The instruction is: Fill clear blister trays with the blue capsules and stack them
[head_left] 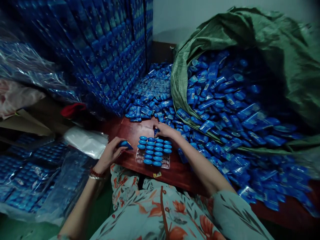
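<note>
A clear plastic tray [165,163] lies on the red table [130,130], partly filled with rows of blue oval packs [158,149]; clear slots show at its lower left and lower right corners. To its left, my left hand [111,151] is closed around a blue pack [125,144]. Beyond the tray's top edge, my right hand [163,129] bends its fingers down at a small dark blue item, mostly hidden by the fingers, near the edge of the loose pile.
A green sack [180,66] spills loose blue packs [225,100] over the right side. Tall stacks of filled trays [107,50] rise at back left. Clear plastic bags [86,141] lie left of the table, above more packed trays [30,166].
</note>
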